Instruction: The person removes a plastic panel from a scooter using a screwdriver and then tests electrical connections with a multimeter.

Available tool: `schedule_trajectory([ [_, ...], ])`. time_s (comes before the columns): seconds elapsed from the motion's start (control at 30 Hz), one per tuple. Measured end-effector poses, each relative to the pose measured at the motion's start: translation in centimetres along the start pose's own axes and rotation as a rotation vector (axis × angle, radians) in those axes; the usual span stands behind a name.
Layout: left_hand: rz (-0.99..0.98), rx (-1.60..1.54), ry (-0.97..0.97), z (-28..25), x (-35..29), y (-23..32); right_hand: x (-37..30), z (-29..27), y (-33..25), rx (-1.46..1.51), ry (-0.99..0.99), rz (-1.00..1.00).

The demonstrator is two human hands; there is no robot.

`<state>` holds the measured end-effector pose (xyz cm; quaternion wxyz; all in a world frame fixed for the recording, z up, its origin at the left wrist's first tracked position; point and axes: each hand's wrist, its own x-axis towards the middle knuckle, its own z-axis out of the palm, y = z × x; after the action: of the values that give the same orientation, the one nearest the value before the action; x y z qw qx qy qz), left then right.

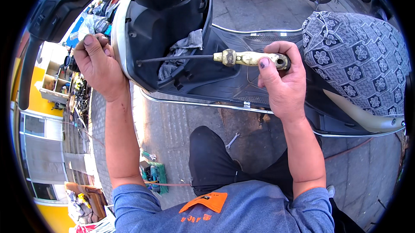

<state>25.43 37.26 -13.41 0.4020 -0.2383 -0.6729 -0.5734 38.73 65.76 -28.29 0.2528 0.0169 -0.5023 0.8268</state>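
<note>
Left hand: thumb and fingers of the left hand (98, 66) are curled beside the pale rim (121, 38); we cannot tell whether they pinch anything. A small part there could drop if the fingers loosened.
Screwdriver tip: it lies over the black front panel (151, 25); contact is unclear to us. Sideways pressure could make it skid and scratch the plastic.
Right hand: the right hand (287, 86) grasps the yellow-handled screwdriver (225, 57), level above the footboard (250, 84). We judge grime might let it twist.
Far left: parts tray (54, 79).
Below: green basket (158, 179).
Middle: grey rag (190, 42), behind the shaft, could snag it; wrench (232, 140) on the ground.
Right: patterned seat cover (354, 60), beyond our right hand.
</note>
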Motion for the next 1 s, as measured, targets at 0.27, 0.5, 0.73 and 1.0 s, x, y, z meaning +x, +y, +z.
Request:
schedule_trajectory([
  [0.27,-0.048,-0.015,0.066,0.5,-0.5,0.6,2.7,-2.2,-5.3,-0.451,-0.376,-0.061],
  [0.5,-0.007,-0.074,0.046,0.5,-0.5,0.0,2.1,-2.6,-4.8,-0.533,-0.382,-0.538],
  [0.73,-0.01,-0.17,0.075,-0.1,-0.6,-0.5,1.1,-2.7,-6.4,-0.401,-0.419,-0.138],
  [1.0,-0.213,-0.579,0.086,-1.7,-1.3,0.4,1.9,-3.4,-5.4,-0.15,-0.366,0.155],
])
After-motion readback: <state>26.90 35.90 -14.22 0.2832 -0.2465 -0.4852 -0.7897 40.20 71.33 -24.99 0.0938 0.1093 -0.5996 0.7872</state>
